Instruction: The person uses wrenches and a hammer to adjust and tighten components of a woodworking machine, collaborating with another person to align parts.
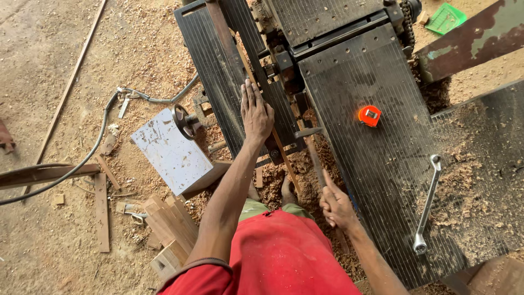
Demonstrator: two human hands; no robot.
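Left hand: the left hand [256, 113] lies flat, fingers stretched out, palm down on the dark ribbed machine table [218, 82], gripping nothing.
Right hand: the right hand [337, 205] is clenched round the lower end of a long dark tool [315, 158], probably a lever or file.
Tool position: it runs up from the fist toward the gap between the tables.
Nearby: an orange tape measure [369, 116] and a spanner [427, 203] lie on the right table [382, 164], amid sawdust.
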